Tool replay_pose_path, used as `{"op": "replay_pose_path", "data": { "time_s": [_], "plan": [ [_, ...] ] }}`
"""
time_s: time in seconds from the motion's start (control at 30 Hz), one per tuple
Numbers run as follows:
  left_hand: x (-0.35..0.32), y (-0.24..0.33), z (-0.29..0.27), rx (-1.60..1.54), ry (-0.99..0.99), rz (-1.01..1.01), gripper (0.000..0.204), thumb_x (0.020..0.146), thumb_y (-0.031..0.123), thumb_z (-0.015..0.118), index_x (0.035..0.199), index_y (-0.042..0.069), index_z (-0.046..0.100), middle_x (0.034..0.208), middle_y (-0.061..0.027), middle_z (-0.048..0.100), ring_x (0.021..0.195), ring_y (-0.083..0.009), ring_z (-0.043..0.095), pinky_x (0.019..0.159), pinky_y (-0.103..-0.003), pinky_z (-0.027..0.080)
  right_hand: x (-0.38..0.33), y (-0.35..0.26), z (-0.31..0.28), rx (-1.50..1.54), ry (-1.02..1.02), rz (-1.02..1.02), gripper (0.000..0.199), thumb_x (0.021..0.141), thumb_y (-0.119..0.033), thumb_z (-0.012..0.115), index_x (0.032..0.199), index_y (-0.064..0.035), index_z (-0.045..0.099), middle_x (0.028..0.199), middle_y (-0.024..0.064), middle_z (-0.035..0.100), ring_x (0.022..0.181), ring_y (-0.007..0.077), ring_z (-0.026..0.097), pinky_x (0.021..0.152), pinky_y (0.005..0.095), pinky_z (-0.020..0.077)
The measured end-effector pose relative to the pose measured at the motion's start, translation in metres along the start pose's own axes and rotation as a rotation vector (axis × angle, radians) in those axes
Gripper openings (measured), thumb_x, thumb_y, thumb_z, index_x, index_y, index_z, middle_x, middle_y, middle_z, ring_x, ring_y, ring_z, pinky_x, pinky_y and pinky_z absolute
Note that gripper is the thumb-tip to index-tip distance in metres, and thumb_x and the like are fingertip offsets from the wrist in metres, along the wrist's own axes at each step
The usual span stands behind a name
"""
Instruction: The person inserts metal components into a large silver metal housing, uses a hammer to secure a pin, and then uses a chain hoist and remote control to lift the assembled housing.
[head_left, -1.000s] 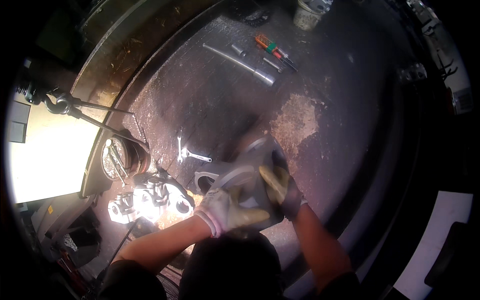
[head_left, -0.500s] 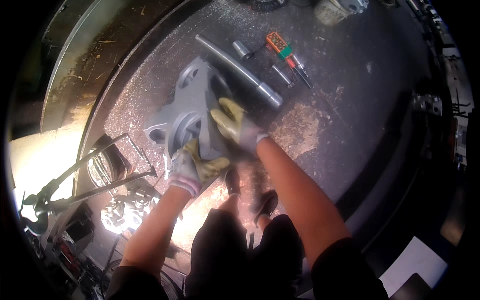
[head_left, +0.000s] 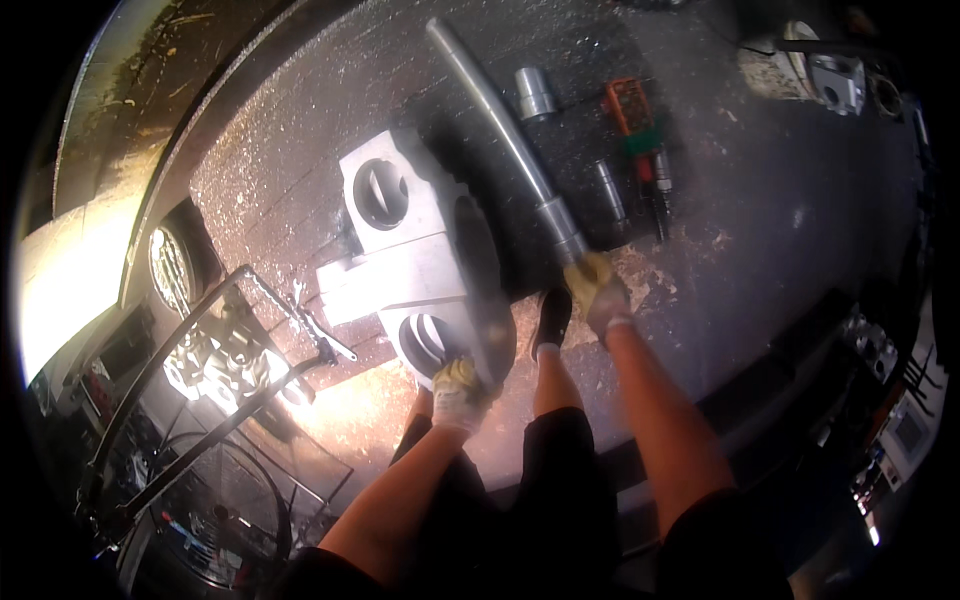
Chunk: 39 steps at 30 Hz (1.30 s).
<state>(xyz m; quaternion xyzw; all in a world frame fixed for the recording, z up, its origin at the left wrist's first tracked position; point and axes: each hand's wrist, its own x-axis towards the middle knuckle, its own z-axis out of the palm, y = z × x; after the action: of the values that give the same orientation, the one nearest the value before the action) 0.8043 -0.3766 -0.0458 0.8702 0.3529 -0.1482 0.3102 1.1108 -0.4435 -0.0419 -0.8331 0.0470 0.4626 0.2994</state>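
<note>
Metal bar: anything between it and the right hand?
Nothing visible. The right hand is right at the near end of the bar; whether it grips is unclear. The short pin and orange tool lie to the bar's right, the big casting to its left.

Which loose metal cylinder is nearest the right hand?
The long rod: its thick lower end meets the right hand, while the short wide cylinder and slim pin lie farther off.
</note>
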Motion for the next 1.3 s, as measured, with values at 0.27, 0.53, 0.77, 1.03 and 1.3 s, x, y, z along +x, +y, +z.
{"op": "replay_pose_path", "data": {
  "time_s": [0.27,0.53,0.77,1.03,1.3],
  "plan": [
    [0.020,0.042,0.025,0.099,-0.036,-0.036,0.063,0.064,0.026,0.082,0.118,0.003,0.059,0.108,-0.0210,0.067,0.096,-0.0404,0.067,0.084,-0.054,0.051,0.139,-0.111,0.054,-0.819,0.011,-0.226,0.064,0.088,-0.044,0.074,0.138,-0.0056,0.057,0.138,0.0187,0.064,0.127,0.0338,0.065,0.108,0.0441,0.0522],
    [0.022,0.050,0.051,0.225,-0.074,-0.101,0.087,0.051,0.029,0.093,0.124,0.008,0.053,0.119,-0.0184,0.063,0.111,-0.0385,0.064,0.099,-0.052,0.048,0.186,-0.114,0.067,-0.685,0.017,-0.170,0.054,0.084,-0.028,0.076,0.130,-0.0017,0.065,0.130,0.0225,0.069,0.123,0.0376,0.067,0.104,0.0427,0.0545],
    [0.027,0.051,0.020,0.069,-0.130,-0.078,0.081,0.064,0.036,0.091,0.129,0.007,0.052,0.126,-0.0183,0.062,0.118,-0.0389,0.061,0.109,-0.053,0.044,0.166,-0.092,0.026,-0.608,-0.196,-0.070,0.073,0.079,-0.027,0.078,0.143,0.0000,0.057,0.141,0.0248,0.063,0.128,0.0374,0.064,0.108,0.0421,0.0513],
    [-0.018,0.089,-0.049,-0.290,0.173,0.136,0.029,0.087,0.016,0.073,0.111,0.002,0.064,0.103,-0.0166,0.069,0.088,-0.0309,0.070,0.075,-0.039,0.057,-0.015,-0.004,-0.067,-0.369,-0.339,0.134,0.060,0.077,-0.024,0.076,0.128,0.0043,0.061,0.103,0.0237,0.073,0.092,0.0313,0.074,0.085,0.0415,0.0581],
    [-0.071,0.132,-0.012,-1.175,-0.848,-0.430,0.050,0.107,0.047,0.051,0.115,0.000,0.068,0.106,-0.0129,0.072,0.097,-0.0185,0.070,0.089,-0.032,0.055,-0.200,0.083,-0.122,-0.575,-0.191,0.383,0.051,0.079,-0.023,0.072,0.124,-0.0004,0.065,0.105,0.0248,0.074,0.098,0.0357,0.075,0.087,0.0424,0.0588]
  ]
}}
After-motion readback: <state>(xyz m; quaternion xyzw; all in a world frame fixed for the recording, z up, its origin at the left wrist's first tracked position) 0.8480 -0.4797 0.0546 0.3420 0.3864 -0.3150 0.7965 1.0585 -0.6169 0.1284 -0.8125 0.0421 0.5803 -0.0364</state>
